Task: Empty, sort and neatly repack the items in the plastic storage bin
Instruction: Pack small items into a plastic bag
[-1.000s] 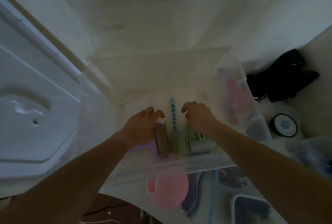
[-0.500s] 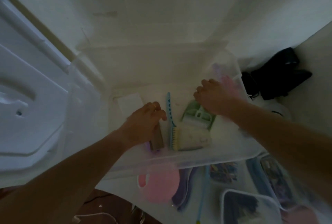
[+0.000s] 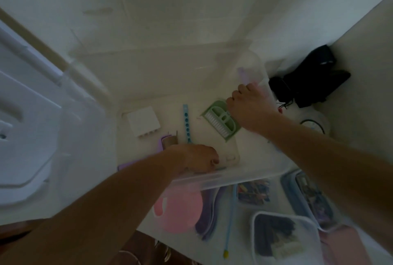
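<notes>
Nearest the camera, small lidded containers lie outside the clear plastic storage bin [image 3: 244,177]: one with dark contents [image 3: 276,235], a blue-rimmed one [image 3: 306,199] to its right, and a small box of colourful bits [image 3: 254,193] just under the bin's near wall. Beside them lie a round pink item [image 3: 180,209], a dark purple object [image 3: 207,218] and a thin pale-blue stick with a yellow tip [image 3: 228,228].

Both bare arms reach over the near wall into the bin. The left hand [image 3: 196,159] sits low at the near edge of the bin floor, fingers curled downward at a pale flat item [image 3: 230,154]; whether it actually grips that item cannot be told. Just beyond the wrist lie a purple object [image 3: 161,143] and a brownish piece [image 3: 170,140] touching it, with a blue perforated strip [image 3: 187,123] running away from the hand.

Farther in, a white ridged block [image 3: 143,123] rests on the bin floor to the left, and a green brush with white bristles [image 3: 221,120] lies tilted to the right. The right hand [image 3: 248,105] hovers at the brush's far end by the bin's right wall, knuckles up and fingers curled; what it holds, if anything, is hidden.

Outside the bin, a white lid [image 3: 23,124] stands to the left, a round clear container [image 3: 314,124] sits to the right, and a black device [image 3: 312,75] rests beyond it by the wall.
</notes>
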